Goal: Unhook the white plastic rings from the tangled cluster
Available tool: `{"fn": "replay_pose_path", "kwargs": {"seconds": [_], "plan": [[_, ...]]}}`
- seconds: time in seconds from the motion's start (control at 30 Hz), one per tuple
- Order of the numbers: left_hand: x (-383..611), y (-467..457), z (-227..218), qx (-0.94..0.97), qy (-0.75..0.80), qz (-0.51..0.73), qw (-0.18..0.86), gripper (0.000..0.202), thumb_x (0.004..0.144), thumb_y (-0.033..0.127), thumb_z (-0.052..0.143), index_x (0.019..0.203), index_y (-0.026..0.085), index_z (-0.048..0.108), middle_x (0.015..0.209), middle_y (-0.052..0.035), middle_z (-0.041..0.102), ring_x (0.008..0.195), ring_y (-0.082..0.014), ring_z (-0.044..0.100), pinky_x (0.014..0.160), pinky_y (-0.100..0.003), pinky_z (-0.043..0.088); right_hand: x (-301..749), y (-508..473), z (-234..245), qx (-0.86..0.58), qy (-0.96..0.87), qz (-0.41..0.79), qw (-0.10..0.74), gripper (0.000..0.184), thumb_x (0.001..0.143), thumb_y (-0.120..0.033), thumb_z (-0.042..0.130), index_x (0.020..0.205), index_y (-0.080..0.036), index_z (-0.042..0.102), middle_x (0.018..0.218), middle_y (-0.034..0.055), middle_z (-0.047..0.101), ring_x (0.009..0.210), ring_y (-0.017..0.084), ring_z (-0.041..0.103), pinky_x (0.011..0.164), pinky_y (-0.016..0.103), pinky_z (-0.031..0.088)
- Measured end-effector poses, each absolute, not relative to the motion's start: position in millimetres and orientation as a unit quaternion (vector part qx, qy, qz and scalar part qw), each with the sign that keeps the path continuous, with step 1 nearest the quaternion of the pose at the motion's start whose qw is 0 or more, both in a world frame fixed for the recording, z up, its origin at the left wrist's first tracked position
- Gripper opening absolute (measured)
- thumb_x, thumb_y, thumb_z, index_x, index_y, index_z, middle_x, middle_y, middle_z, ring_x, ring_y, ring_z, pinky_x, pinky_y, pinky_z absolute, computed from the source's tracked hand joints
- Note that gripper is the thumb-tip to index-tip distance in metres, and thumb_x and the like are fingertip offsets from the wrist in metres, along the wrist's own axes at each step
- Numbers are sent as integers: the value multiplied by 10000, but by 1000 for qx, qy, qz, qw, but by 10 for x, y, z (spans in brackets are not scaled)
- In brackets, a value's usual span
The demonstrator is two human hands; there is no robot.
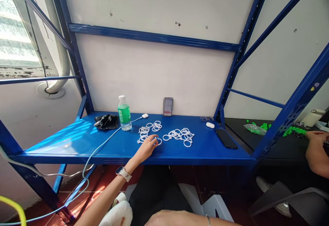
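My left hand (148, 146), wearing a watch, reaches over the front of the blue shelf. Its fingers are bent together on a white ring (159, 141), which sticks out beside the fingertips. Just behind this hand lies a group of white rings (143, 130), some with small knobs on them. A second cluster of white rings (181, 135) is spread a little to the right. My right hand (171, 217) is low at the bottom edge, over my lap and away from the rings. Its fingers are out of sight.
A water bottle (124, 113), black plastic bag (106, 121) and white cable (102, 143) are on the left. A propped phone (168, 106) stands behind. Right are glasses (207, 118), a white case (210, 125) and a black phone (226, 139). Another person's hand (317, 137) works beyond the post.
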State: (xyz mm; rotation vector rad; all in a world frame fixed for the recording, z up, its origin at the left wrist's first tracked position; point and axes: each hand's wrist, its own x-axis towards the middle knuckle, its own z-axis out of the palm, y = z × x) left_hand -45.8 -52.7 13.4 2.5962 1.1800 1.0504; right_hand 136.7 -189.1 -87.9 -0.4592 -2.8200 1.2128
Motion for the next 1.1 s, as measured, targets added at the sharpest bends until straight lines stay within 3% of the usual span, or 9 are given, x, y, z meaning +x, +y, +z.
{"fn": "replay_pose_path", "kwargs": {"seconds": [0.1,0.2,0.33,0.4,0.5,0.63,0.83,1.1], "plan": [[-378,-596,202,846,355,378,120,194,955,274,355,921,224,540,1300,-93,523,1165,-215,540,946,-365,467,1359,-1814,-609,-186,-923,313,126,296,936,-279,473,1190,-243,621,1126,7,687,1044,151,636,936,232,447],[-289,-578,173,814,337,427,201,201,954,339,383,887,220,530,1260,-93,564,1162,-215,553,956,-373,470,1481,-1571,-149,-256,-888,225,309,279,929,-211,434,1133,-199,623,1077,45,682,1016,159,619,939,282,445],[-235,-462,41,711,322,485,395,315,886,519,483,830,211,516,1146,-87,652,1112,-235,601,919,-403,516,1668,-972,290,-347,-804,123,467,291,931,-194,402,1151,-217,591,1069,73,644,996,183,595,888,337,473],[-246,-423,7,660,323,487,472,371,853,577,506,826,207,517,1113,-85,675,1109,-242,610,926,-415,522,1701,-674,313,-375,-801,113,453,322,907,-187,437,1204,-227,553,1108,74,624,971,184,596,875,353,481],[-279,-423,31,628,340,481,509,418,852,616,475,835,201,520,1126,-96,675,1137,-247,599,954,-415,515,1664,-380,178,-376,-812,166,415,356,899,-210,473,1254,-214,500,1085,67,625,960,169,600,804,303,508],[-290,-468,90,613,335,483,528,425,853,617,473,826,194,506,1136,-107,670,1149,-255,592,973,-420,506,1594,-306,39,-376,-844,125,360,284,862,-286,596,1127,-192,556,1036,62,617,998,196,559,836,319,477],[-249,-511,90,592,311,476,570,420,804,592,576,857,181,510,1110,-82,670,1141,-253,590,1014,-424,465,1627,-392,137,-387,-840,106,364,104,881,-308,592,902,-207,595,862,28,611,855,184,551,765,304,455],[-224,-500,93,588,304,483,573,429,763,587,629,844,175,540,1112,-83,668,1182,-273,556,1017,-446,449,1631,-348,97,-382,-831,108,389,128,905,-238,519,982,-210,617,933,55,647,864,192,591,788,325,470]]}}
